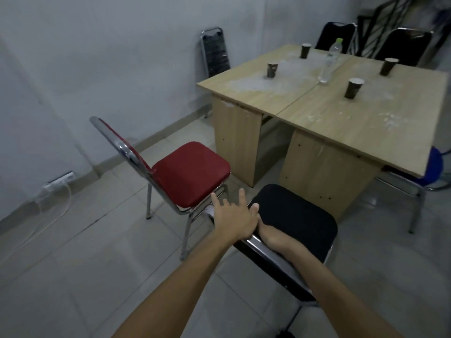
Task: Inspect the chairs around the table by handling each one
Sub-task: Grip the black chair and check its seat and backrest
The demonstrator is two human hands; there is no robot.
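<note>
A black padded chair with a chrome frame stands right in front of me, its seat facing the wooden table. My left hand lies over the top corner of its backrest, fingers spread. My right hand reaches over the backrest rail to its seat side; its fingers are hidden under my left hand. A red chair stands just left, close to my left fingertips. More chairs surround the table: a black one by the wall, two black ones behind, and a blue one on the right.
On the table stand several dark paper cups and a clear plastic bottle. A power strip with white cables lies on the tiled floor by the left wall. A dark metal frame leans in the far right corner.
</note>
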